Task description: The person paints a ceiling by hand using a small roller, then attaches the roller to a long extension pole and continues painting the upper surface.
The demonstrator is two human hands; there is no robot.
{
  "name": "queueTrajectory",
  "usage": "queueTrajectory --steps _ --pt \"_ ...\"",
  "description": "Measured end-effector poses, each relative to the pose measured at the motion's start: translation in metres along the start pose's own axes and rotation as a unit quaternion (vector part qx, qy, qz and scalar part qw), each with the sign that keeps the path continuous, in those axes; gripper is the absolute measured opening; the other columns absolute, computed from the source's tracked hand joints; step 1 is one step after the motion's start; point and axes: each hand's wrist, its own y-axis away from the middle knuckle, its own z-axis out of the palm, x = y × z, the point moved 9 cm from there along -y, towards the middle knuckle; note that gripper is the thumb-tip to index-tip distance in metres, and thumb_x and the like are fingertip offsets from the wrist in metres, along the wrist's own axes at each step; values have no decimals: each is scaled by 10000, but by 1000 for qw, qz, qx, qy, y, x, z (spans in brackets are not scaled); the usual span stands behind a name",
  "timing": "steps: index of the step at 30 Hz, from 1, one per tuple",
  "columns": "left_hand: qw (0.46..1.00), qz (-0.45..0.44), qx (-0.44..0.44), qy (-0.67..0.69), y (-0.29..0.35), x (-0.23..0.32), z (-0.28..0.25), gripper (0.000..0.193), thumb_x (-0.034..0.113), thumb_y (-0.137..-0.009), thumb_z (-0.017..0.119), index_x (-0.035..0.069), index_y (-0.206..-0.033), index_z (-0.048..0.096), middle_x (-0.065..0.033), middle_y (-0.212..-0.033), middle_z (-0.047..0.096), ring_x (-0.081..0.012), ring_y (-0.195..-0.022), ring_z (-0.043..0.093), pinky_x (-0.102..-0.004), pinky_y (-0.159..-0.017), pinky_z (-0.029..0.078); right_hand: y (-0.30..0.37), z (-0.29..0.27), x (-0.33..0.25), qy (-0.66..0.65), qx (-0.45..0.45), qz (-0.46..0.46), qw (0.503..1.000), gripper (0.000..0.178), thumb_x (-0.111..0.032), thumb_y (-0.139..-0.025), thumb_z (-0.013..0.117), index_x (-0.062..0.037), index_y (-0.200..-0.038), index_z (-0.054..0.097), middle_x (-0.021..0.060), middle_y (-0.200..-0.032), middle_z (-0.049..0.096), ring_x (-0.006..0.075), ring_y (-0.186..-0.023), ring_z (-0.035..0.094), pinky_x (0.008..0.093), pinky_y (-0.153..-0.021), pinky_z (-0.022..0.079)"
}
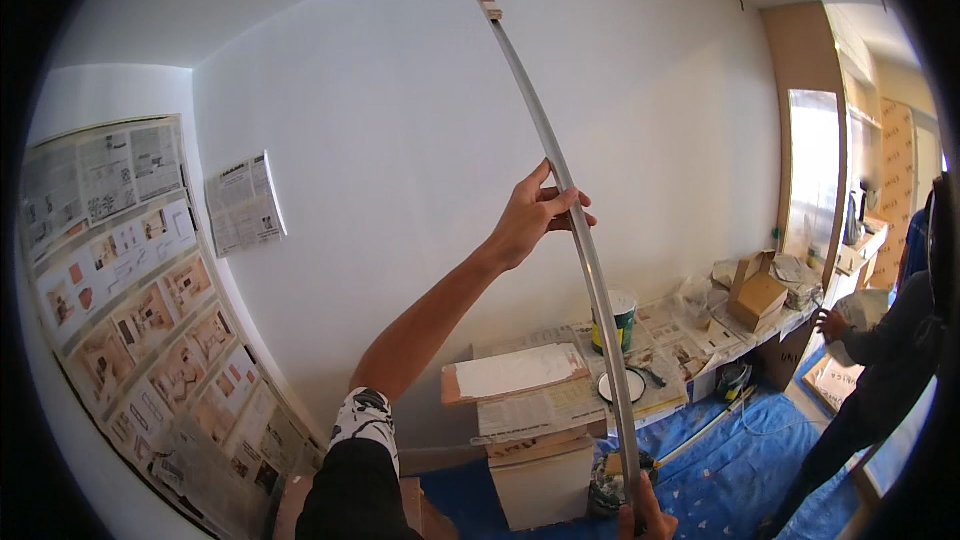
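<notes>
Bare wall (400, 140) left of pole (560, 190): open air, free passage. Right of pole, low: paint can (618, 318), cardboard box (756, 295), cluttered bench (690, 350) block way. Far right of pole: person (880, 360) stands.

Left arm stretched up and forward, sleeve pushed to the elbow, left hand (535, 220) raised, fingers curled round a long pole (590, 270). Right hand (645, 518) low at the bottom edge, mostly cut off, seemingly gripping the pole's lower end.

A smooth grey metal pole (585, 250) was seen against a matt white wall (400, 140) and newspaper-covered panels (130, 270).
</notes>
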Motion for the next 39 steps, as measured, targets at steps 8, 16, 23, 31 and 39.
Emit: queueTrajectory --steps 8,16,23,31,39 --pt "999 27 23 37 -64 1 34 299 137 -1001 502 -13 -1245 414 -144 -1017 605 -278 -906 687 -397 -835 582 -52 -68 16 29 9 -20 999 449 -165 -986 569 -87 -1422 496 195 -1053 688 144 -675 617 316 -573 488" --pt "999 31 32 24 -107 -1 23 231 126 -997 493 -2 -1185 452 -143 -1015 586 -266 -873 676 -387 -807 582 -98 -69 29 22 12 -24 999 478 -161 -970 582 -134 -1438 487 75 -535 436 108 -454 393 338 -431 375" --pt "998 53 34 32 -95 23 33 291 142 -1001 495 5 -1251 439 -130 -1006 591 -260 -865 674 -388 -816 573 -84 -64 29 32 40 -51 997 464 -167 -967 598 -94 -1415 506 160 -771 675 97 -500 493 311 -456 415" --pt "998 61 24 23 -36 80 88 359 150 -1001 496 -10 -1310 407 -126 -1003 603 -248 -853 676 -379 -813 568 -4 -105 -8 33 36 -26 998 453 -135 -942 630 -25 -1371 534 202 -945 711 132 -568 606 294 -502 467" --pt "997 73 27 17 39 142 169 398 162 -1003 499 -9 -1346 390 -121 -990 617 -229 -838 679 -361 -790 578 101 -167 -38 27 15 0 1000 459 -107 -919 636 1 -1355 543 210 -893 707 191 -539 611 315 -501 468"
